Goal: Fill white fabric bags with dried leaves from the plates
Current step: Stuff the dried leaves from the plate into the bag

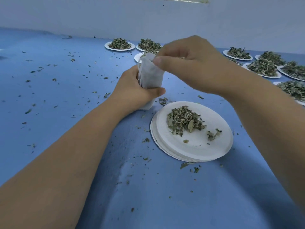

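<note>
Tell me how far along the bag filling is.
Done: the near plate holds only a small pile of leaves. In hand: left hand grips an upright white bag, right hand pinches its mouth. Left: that pile, plus several heaped plates behind.

Legible text: none in view.
White fabric bag [151,75]: plain, no label or print readable.
Paper plates [198,151]: plain white under the dried leaves [183,120], no brand or number readable.
Blue tabletop [57,90]: no markings readable.
Wall [99,14]: no sign readable.
</note>
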Demonstrator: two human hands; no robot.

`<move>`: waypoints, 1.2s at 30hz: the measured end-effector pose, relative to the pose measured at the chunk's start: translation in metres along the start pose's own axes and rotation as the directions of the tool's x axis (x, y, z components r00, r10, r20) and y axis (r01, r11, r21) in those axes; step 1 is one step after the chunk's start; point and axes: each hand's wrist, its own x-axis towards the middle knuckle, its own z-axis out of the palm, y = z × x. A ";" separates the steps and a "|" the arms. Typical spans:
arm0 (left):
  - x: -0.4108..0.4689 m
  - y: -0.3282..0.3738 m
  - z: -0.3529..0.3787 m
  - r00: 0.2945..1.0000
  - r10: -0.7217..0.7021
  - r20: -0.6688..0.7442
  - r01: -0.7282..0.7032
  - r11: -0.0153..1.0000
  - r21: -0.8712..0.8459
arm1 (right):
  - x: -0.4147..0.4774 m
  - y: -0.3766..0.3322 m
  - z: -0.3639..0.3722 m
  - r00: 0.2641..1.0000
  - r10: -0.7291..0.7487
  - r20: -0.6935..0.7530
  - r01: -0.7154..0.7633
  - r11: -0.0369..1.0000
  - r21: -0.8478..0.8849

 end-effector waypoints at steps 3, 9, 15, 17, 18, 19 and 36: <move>-0.001 0.007 0.002 0.998 0.044 0.040 -0.046 0.998 0.047 | -0.002 -0.002 0.007 0.983 -0.010 0.183 0.010 1.000 0.004; -0.006 0.011 -0.010 0.988 0.132 0.077 -0.150 0.933 0.327 | -0.036 0.014 0.002 0.970 -0.038 -0.240 0.052 0.997 0.054; -0.012 0.017 -0.004 0.973 0.183 0.143 -0.227 0.882 0.413 | -0.086 0.030 0.026 0.963 0.142 0.227 -0.027 0.895 -0.444; -0.015 0.016 0.002 0.969 0.177 0.170 -0.235 0.867 0.438 | -0.086 0.030 0.035 0.960 0.178 0.216 -0.065 0.893 -0.445; -0.016 0.016 0.004 0.968 0.174 0.179 -0.236 0.866 0.441 | -0.085 0.031 0.037 0.967 0.169 0.191 -0.078 0.908 -0.411; -0.017 0.016 0.005 0.968 0.170 0.187 -0.237 0.864 0.444 | -0.083 0.032 0.038 0.973 0.155 0.171 -0.082 0.925 -0.371; -0.022 0.027 0.008 0.949 0.244 0.201 -0.313 0.631 0.710 | -0.042 0.016 -0.003 0.987 0.159 -0.035 -0.162 0.957 -0.241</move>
